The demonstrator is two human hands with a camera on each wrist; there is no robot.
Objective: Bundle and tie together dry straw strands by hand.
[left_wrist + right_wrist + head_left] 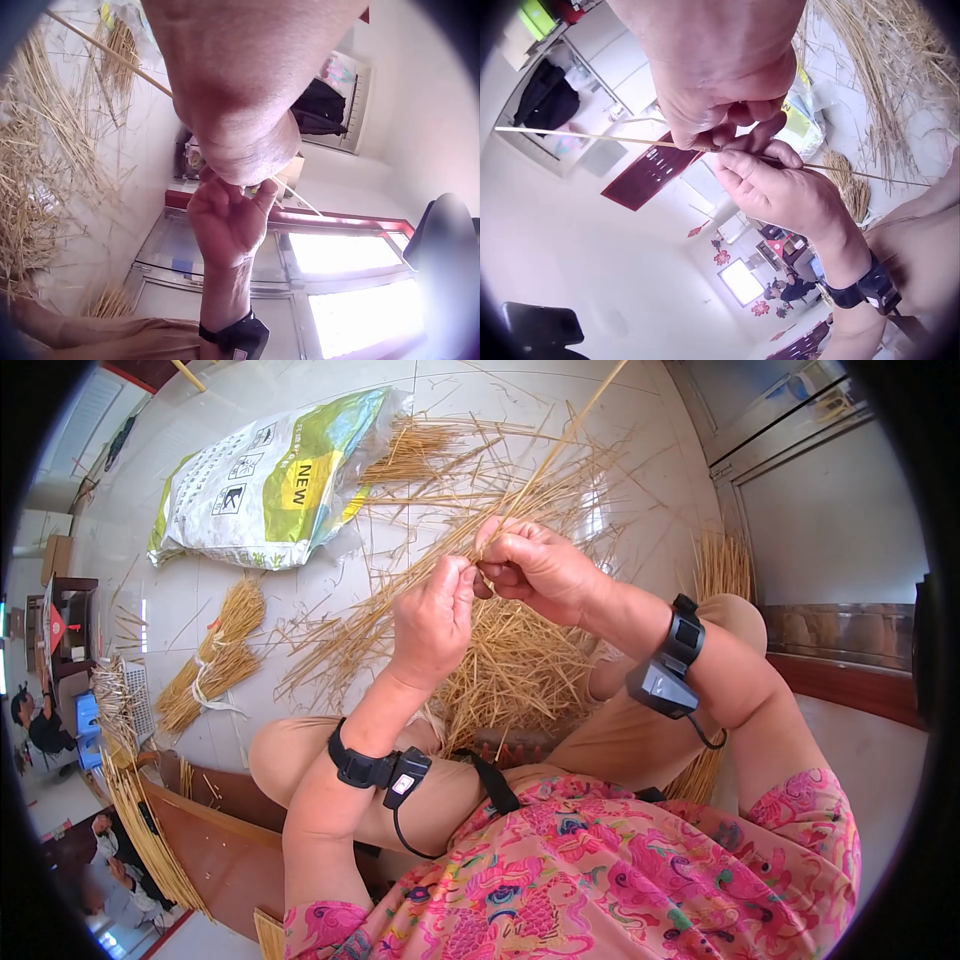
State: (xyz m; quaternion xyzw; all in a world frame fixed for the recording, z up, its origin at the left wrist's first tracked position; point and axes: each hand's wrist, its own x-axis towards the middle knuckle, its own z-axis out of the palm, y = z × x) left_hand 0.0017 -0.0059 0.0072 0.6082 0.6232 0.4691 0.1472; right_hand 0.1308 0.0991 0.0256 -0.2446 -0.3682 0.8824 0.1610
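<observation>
A long, thin straw stalk runs between my two hands, which meet fingertip to fingertip over the floor. My left hand pinches it between thumb and curled fingers. Close beside it, my right hand also pinches the stalk. The right wrist view shows the stalk sticking out past both hands, with the fingertips almost touching around its middle. In the left wrist view the left fingertips are hidden behind the hand's own back. Below the hands lies a heap of loose straw between the knees.
A white and green plastic bag lies at the upper left, straw poking from its mouth. Nearer is a straw bundle tied with white string. More straw stands by the metal-panelled door at right. A wooden board is at lower left.
</observation>
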